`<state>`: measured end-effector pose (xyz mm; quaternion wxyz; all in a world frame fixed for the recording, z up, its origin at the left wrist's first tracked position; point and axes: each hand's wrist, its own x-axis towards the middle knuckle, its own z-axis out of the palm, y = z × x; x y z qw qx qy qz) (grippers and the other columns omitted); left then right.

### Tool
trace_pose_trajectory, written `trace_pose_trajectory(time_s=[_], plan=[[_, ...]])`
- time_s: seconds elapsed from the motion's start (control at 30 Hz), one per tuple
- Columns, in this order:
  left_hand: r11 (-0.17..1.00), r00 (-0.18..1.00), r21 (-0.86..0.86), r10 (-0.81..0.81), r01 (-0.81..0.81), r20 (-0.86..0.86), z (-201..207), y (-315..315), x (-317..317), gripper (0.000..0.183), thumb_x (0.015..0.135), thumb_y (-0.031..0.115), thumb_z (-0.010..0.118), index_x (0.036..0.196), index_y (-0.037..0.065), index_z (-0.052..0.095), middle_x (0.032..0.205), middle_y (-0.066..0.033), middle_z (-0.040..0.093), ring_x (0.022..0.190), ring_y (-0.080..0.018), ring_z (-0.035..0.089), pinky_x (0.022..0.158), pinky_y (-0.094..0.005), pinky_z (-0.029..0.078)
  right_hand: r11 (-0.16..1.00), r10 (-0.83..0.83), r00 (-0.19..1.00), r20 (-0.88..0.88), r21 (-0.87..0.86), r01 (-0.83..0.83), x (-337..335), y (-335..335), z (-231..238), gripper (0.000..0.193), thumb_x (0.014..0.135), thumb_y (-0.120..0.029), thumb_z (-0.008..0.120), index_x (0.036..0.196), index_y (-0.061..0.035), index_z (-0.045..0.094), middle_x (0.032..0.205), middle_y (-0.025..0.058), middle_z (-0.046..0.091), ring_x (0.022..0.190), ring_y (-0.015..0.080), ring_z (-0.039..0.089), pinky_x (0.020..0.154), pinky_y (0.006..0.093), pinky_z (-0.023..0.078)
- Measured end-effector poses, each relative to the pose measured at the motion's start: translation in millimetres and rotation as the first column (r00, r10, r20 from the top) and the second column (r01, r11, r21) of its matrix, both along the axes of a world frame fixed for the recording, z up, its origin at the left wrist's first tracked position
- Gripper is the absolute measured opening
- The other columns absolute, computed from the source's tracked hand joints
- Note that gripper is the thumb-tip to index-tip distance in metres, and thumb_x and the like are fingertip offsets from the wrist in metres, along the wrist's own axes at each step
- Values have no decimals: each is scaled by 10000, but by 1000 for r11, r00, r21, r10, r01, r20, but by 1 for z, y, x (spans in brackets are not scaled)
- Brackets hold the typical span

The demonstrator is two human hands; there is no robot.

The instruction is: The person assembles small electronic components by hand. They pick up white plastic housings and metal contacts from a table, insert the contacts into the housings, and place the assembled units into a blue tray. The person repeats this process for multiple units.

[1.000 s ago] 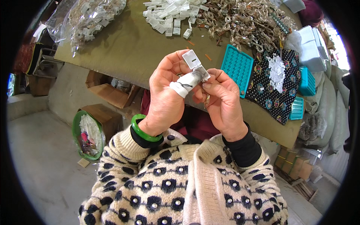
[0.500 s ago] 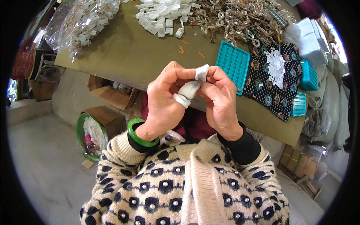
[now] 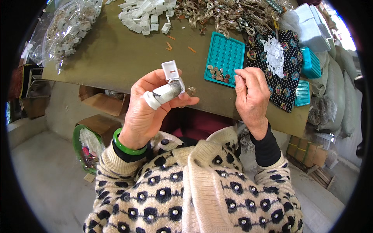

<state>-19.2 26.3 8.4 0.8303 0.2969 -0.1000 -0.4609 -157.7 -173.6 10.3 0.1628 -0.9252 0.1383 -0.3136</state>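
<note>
My left hand (image 3: pixel 145 103) grips a small white plastic case (image 3: pixel 169 70), its flap standing up with a narrow slot in it. A white wrap (image 3: pixel 165 93), smudged dark near the tip, covers the thumb pressing on the case. Something clear and coiled (image 3: pixel 190 91) shows by the fingers of that hand. To the right, my right hand (image 3: pixel 252 95) is by the near right corner of a teal ribbed tray (image 3: pixel 225 48), thumb and forefinger drawn together; what is between them, if anything, is hidden. Several small round coppery discs (image 3: pixel 218 73) lie in the tray's near end.
White plastic cases (image 3: pixel 143 15) are heaped at the back, beside tangled clear cords (image 3: pixel 229 15). A filled clear bag (image 3: pixel 72 31) lies far left. White chips (image 3: pixel 274 54) rest on a dark patterned cloth (image 3: pixel 281 91) at right. A green basin (image 3: pixel 79 149) stands on the floor.
My hands have parted: the right moved away to the tray's corner, the left shifted left with the case. The case's flap now stands up in view. The whole view has shifted slightly.
</note>
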Motion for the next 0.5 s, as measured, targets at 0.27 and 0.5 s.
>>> trace_pose_trajectory(time_s=[0.27,0.5], plan=[[974,975,181,99,-136,200,-12,-13,-4,297,908,-7,591,1202,-51,589,941,-103,659,789,-184,674,703,-370,617,993,30,983,-181,-110,-51,-17,-17,-18,166,767,39,690,881,-3,577,885,109,541,824,287,568,690,380,480],[970,978,235,14,-64,210,-12,-15,-2,315,914,-16,572,1224,-70,579,987,-116,636,742,-150,614,570,-273,546,976,86,992,-91,208,-65,-8,-16,-3,107,801,61,656,860,-3,594,827,99,610,683,228,593,596,320,476]])
